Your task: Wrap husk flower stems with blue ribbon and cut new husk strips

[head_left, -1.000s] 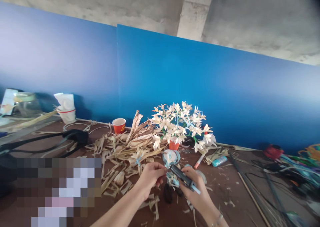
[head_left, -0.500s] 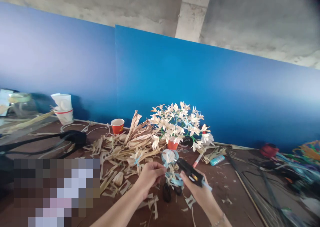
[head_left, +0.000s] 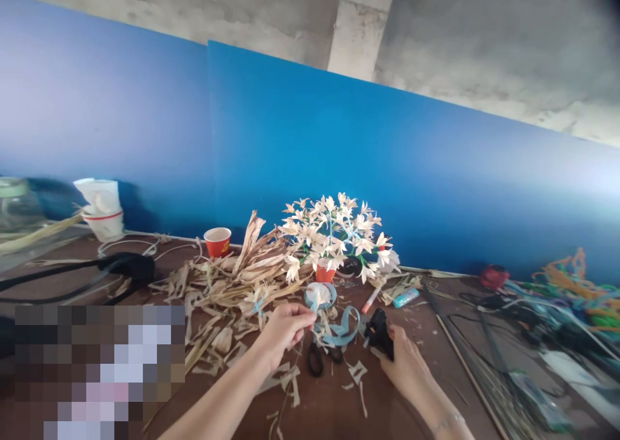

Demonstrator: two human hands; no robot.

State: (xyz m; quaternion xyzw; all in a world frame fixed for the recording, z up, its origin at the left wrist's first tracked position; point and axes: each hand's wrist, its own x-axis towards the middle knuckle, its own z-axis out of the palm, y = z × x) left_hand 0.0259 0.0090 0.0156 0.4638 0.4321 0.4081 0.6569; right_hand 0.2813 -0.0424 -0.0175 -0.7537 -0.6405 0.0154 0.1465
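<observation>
My left hand (head_left: 287,330) pinches a small pale flower (head_left: 320,293) by its light blue base, over a roll of light blue ribbon (head_left: 330,301). Low over the table on the right, my right hand (head_left: 405,357) has its fingers around the end of a black glue gun (head_left: 380,333). Loose blue ribbon (head_left: 346,330) curls between the hands. Below it lie scissors with black handles (head_left: 316,360), their blades hidden. Behind the hands, a bunch of pale husk flowers (head_left: 334,230) stands in a red cup (head_left: 325,272).
Dried corn husks (head_left: 259,256) and scraps cover the brown table (head_left: 329,408) left of centre. Another red cup (head_left: 217,241) stands behind them. A marker (head_left: 371,300) and a turquoise packet (head_left: 405,298) lie right. Cables and colourful strands (head_left: 571,278) crowd the far right. Pixelation hides the lower left.
My right hand has moved the glue gun away from the flower, right and down toward the table, and turned it. My left hand still holds the flower. The view has shifted slightly right.
</observation>
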